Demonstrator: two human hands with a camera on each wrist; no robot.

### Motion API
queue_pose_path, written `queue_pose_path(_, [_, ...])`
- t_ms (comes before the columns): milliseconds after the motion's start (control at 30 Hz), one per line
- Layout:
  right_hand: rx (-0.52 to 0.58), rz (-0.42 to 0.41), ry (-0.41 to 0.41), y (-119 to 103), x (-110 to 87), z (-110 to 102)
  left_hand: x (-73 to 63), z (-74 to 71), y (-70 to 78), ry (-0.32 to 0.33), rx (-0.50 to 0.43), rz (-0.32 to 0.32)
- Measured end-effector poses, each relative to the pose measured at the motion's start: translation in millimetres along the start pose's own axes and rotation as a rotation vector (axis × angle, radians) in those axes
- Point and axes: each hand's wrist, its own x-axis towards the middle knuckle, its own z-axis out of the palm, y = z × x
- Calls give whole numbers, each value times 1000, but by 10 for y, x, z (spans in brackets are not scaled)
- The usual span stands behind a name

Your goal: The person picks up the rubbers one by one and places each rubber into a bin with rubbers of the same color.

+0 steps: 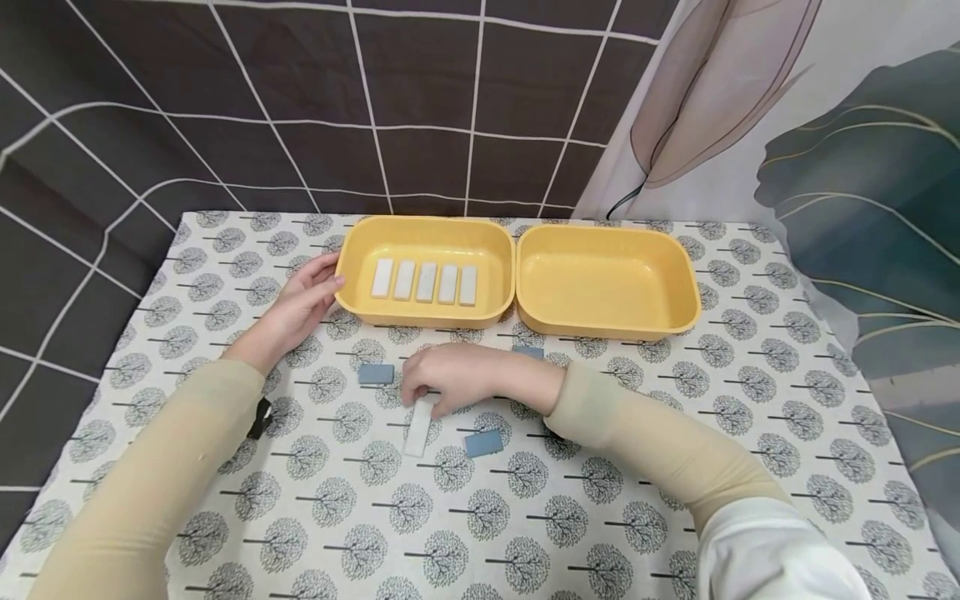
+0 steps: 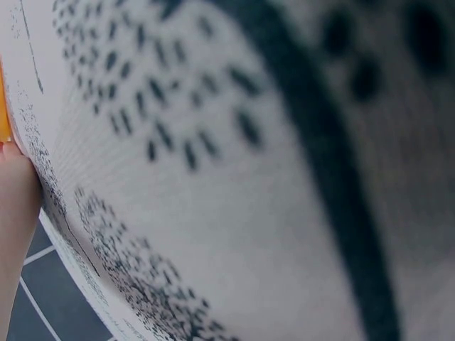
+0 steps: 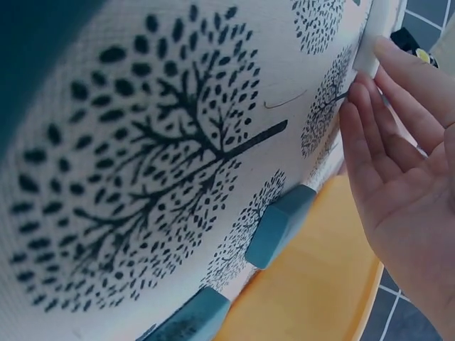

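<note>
One blue block (image 1: 483, 443) lies nearest of the loose pieces, about midway between the tabletop's (image 1: 600, 517) left and right edges. Just left of it, a white block (image 1: 417, 427) slants with one end toward the near edge; the right hand (image 1: 453, 375) pinches its far end between thumb and fingers, the hand closed down to the block's narrow width. Farther back, a second blue block (image 1: 376, 374) lies to the left of that hand, and a third (image 1: 528, 352) shows partly behind the right forearm.

Along the far edge stand two yellow bins side by side. The left bin (image 1: 427, 319) holds five white pieces (image 1: 426, 282) in a row, upright strips as seen from above. At its end toward the tabletop's left edge, the left hand (image 1: 300, 304) touches the wall, fingers loosely extended. The right bin (image 1: 607, 325) reaches toward the far right corner. Beyond hangs a dark, white-lined cloth (image 1: 420, 71).
</note>
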Motion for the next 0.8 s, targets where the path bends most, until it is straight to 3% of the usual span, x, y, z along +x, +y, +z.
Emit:
queue_pose_path(267, [-68,-4,3,-12,14,24,-3,0,-9,-7,-19,7])
queue_pose_path(800, [-73,19,-11,-57,-38,-76,-14,15,13,8,-10,-21])
